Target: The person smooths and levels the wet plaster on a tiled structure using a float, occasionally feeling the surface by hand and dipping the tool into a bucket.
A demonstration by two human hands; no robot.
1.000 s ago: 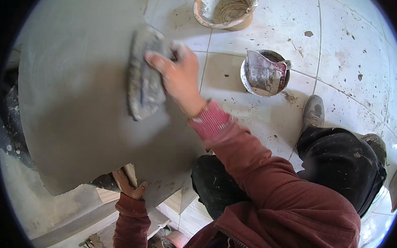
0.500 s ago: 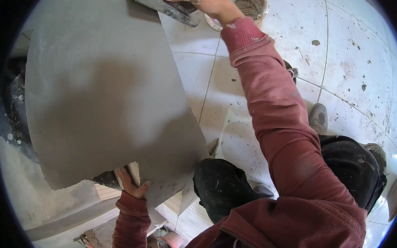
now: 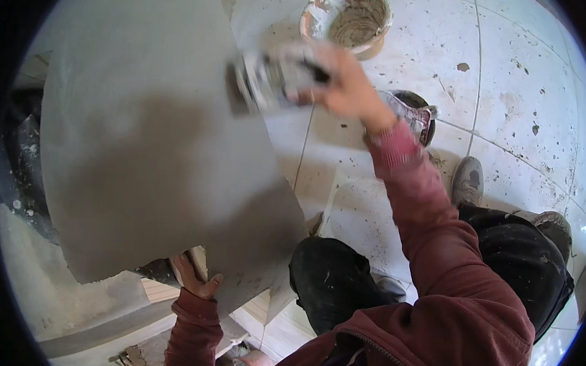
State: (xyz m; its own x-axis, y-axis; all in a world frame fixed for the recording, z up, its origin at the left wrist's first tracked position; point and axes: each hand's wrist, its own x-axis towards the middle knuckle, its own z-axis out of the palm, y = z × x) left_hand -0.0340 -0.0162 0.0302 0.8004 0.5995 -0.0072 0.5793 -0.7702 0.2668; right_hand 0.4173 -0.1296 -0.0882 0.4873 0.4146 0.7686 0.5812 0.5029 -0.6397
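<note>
My right hand [image 3: 346, 87], blurred by motion, is closed round a plastering trowel [image 3: 271, 77] smeared with grey. The trowel stands at the right edge of a broad, smooth, grey plastered surface [image 3: 145, 124]; whether it touches cannot be made out. At the surface's lower edge, my left hand [image 3: 197, 280] grips a pale strip [image 3: 198, 262] in a notch, the thumb on its right and the fingers on its left. The rest of the strip is hidden. Beside those fingers lies a dark, spattered piece [image 3: 158, 271], mostly covered by the plastered surface.
A round tub of grey mix [image 3: 362, 22] stands on the spattered white tile floor [image 3: 507, 74] at the far side. Nearer is a smaller dark bucket [image 3: 411, 106]. A shoe [image 3: 468, 181] shows at the right. Dark spattered material [image 3: 26, 165] lies left of the plastered surface.
My right hand has brought the trowel from the far edge nearer and to the right, uncovering the tub and the smaller bucket. My left hand has stayed nearly in place.
</note>
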